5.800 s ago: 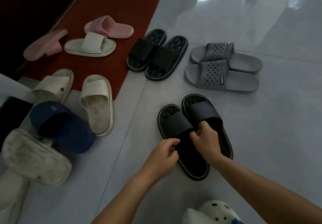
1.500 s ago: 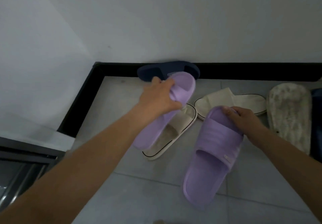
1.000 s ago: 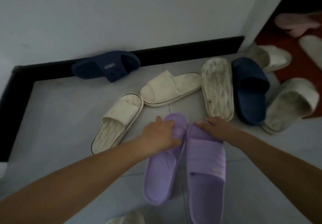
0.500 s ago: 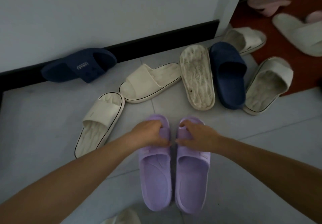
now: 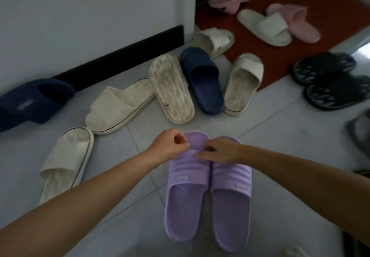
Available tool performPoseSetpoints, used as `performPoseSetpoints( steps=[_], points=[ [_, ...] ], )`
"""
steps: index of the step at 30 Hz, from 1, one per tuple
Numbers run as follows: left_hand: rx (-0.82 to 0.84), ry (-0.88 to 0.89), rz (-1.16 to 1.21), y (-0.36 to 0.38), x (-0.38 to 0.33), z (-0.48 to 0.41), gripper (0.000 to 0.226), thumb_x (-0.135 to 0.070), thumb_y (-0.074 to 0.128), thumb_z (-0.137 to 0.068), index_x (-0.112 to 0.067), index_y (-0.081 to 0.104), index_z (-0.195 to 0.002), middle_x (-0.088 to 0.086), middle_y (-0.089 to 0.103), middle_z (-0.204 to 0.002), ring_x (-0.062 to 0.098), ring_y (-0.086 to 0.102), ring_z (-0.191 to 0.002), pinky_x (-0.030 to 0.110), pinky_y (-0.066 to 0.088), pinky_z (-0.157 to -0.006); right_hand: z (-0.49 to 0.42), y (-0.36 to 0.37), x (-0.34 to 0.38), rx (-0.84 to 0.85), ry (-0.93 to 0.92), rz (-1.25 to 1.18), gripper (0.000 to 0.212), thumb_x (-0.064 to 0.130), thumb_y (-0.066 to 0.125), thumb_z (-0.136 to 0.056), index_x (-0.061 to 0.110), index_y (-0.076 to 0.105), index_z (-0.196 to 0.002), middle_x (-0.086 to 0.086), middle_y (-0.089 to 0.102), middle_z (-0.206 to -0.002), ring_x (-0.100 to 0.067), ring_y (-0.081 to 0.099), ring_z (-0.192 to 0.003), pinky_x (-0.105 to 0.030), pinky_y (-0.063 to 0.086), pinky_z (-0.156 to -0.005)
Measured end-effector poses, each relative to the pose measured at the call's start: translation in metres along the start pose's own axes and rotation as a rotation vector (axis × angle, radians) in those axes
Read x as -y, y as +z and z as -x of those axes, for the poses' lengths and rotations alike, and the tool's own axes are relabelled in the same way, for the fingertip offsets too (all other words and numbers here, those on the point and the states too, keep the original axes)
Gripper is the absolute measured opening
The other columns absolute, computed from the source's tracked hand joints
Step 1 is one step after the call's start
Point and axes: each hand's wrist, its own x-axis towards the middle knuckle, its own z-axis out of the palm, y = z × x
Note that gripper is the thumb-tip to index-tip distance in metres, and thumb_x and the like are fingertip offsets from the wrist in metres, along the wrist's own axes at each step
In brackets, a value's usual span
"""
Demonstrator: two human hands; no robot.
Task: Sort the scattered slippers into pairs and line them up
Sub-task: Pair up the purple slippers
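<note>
The left hand (image 5: 170, 148) is pinching the front edge of the left purple slipper's (image 5: 185, 206) strap, fingers curled. The right hand (image 5: 222, 150) is lying over the toe of the right purple slipper (image 5: 230, 214), its fingers curling onto the strap. Both are lying flat on the tiled floor (image 5: 290, 146) at lower centre of the frame, side by side with inner edges touching and toes pointing up the frame.

Just above them an upturned slipper (image 5: 172, 88) is showing its dirty sole. A navy slipper (image 5: 202, 80) is lying just beside it on the right, and a cream slipper (image 5: 242, 84) right of that, its toe over the edge of the red mat (image 5: 330, 16). Left of centre, two more cream slippers (image 5: 118, 104) are lying at angles. A second navy slipper (image 5: 34, 100) is resting by the black skirting (image 5: 120, 58) at the left edge. Two pink slippers (image 5: 294, 21) and a white slipper (image 5: 264, 26) are sitting on the mat at upper right. A black pair (image 5: 324, 66) is lying at the right edge.
</note>
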Motion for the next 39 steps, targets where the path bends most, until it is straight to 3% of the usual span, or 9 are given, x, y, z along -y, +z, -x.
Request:
performPoseSetpoints(
  steps=[4, 8, 12, 14, 17, 23, 28, 33, 39],
  points=[
    [0.055, 0.101, 0.062, 0.038, -0.035, -0.014, 0.016, -0.007, 0.067, -0.082, -0.009, 0.062, -0.097, 0.006, 0.065, -0.092, 0.011, 0.059, -0.081, 0.026, 0.048, -0.079, 0.028, -0.022, -0.052, -0.135, 0.171, -0.011, 0.05, 0.073, 0.037, -0.081, 0.027, 0.038, -0.062, 0.0, 0.05, -0.088, -0.023, 0.048, -0.082, -0.032, 0.035, -0.079],
    [0.213, 0.152, -0.049, 0.07, -0.07, -0.03, 0.042, -0.008, 0.068, -0.081, -0.004, 0.055, -0.121, 0.012, 0.059, -0.122, 0.023, 0.061, -0.105, 0.033, 0.05, -0.092, 0.058, -0.036, -0.101, -0.194, 0.27, -0.1, 0.049, 0.07, 0.035, -0.084, 0.024, 0.051, -0.082, -0.005, 0.057, -0.102, -0.023, 0.05, -0.09, -0.033, 0.036, -0.084],
    [0.388, 0.052, -0.099, 0.095, -0.1, -0.043, 0.055, -0.019, 0.071, -0.081, -0.022, 0.043, -0.128, -0.002, 0.058, -0.105, 0.004, 0.058, -0.078, 0.012, 0.049, -0.056, 0.083, -0.058, -0.145, -0.134, 0.329, -0.236, 0.049, 0.064, 0.036, -0.088, 0.02, 0.055, -0.098, -0.006, 0.054, -0.115, -0.022, 0.048, -0.1, -0.036, 0.036, -0.097],
    [0.449, 0.027, -0.149, 0.108, -0.117, -0.05, 0.054, -0.017, 0.067, -0.082, -0.018, 0.044, -0.131, -0.009, 0.055, -0.097, 0.003, 0.055, -0.078, 0.009, 0.044, -0.05, 0.092, -0.07, -0.165, -0.144, 0.372, -0.274, 0.054, 0.061, 0.034, -0.091, 0.016, 0.056, -0.111, -0.009, 0.052, -0.127, -0.024, 0.049, -0.11, -0.039, 0.034, -0.103],
    [0.467, 0.051, -0.15, 0.138, -0.149, -0.064, 0.042, -0.011, 0.063, -0.082, -0.017, 0.053, -0.122, -0.002, 0.061, -0.104, 0.012, 0.061, -0.088, 0.018, 0.049, -0.06, 0.103, -0.079, -0.195, -0.214, 0.48, -0.295, 0.063, 0.06, 0.029, -0.093, 0.012, 0.05, -0.128, -0.012, 0.046, -0.139, -0.027, 0.045, -0.123, -0.037, 0.032, -0.106],
    [0.476, 0.032, -0.06, 0.203, -0.187, -0.081, 0.05, -0.009, 0.06, -0.073, -0.007, 0.056, -0.122, 0.016, 0.065, -0.114, 0.03, 0.063, -0.101, 0.042, 0.053, -0.09, 0.128, -0.078, -0.248, -0.322, 0.682, -0.327, 0.068, 0.064, 0.031, -0.091, 0.01, 0.049, -0.129, -0.014, 0.049, -0.137, -0.031, 0.047, -0.122, -0.042, 0.034, -0.105],
    [0.45, 0.049, -0.096, 0.207, -0.173, -0.089, 0.046, -0.008, 0.063, -0.082, -0.006, 0.053, -0.126, 0.004, 0.06, -0.11, 0.02, 0.059, -0.1, 0.031, 0.049, -0.079, 0.114, -0.073, -0.236, -0.495, 0.763, -0.178, 0.056, 0.061, 0.039, -0.086, 0.018, 0.055, -0.117, -0.014, 0.058, -0.12, -0.032, 0.054, -0.105, -0.042, 0.043, -0.089],
    [0.352, 0.052, -0.227, 0.149, -0.153, -0.1, 0.066, -0.023, 0.066, -0.086, -0.012, 0.033, -0.142, 0.006, 0.047, -0.134, 0.019, 0.053, -0.106, 0.026, 0.045, -0.073, 0.077, -0.085, -0.185, -0.743, 0.504, 0.055, 0.058, 0.057, 0.047, -0.085, 0.021, 0.046, -0.129, -0.012, 0.045, -0.131, -0.033, 0.04, -0.124, -0.044, 0.033, -0.1],
    [0.137, 0.052, -0.182, 0.058, -0.107, -0.081, 0.064, -0.021, 0.066, -0.085, -0.013, 0.035, -0.14, 0.004, 0.051, -0.133, 0.013, 0.055, -0.1, 0.013, 0.044, -0.056, 0.038, -0.079, -0.095, -0.676, 0.141, -0.024, 0.052, 0.054, 0.05, -0.085, 0.023, 0.048, -0.126, -0.009, 0.047, -0.13, -0.03, 0.043, -0.122, -0.042, 0.035, -0.1]
  ],
)
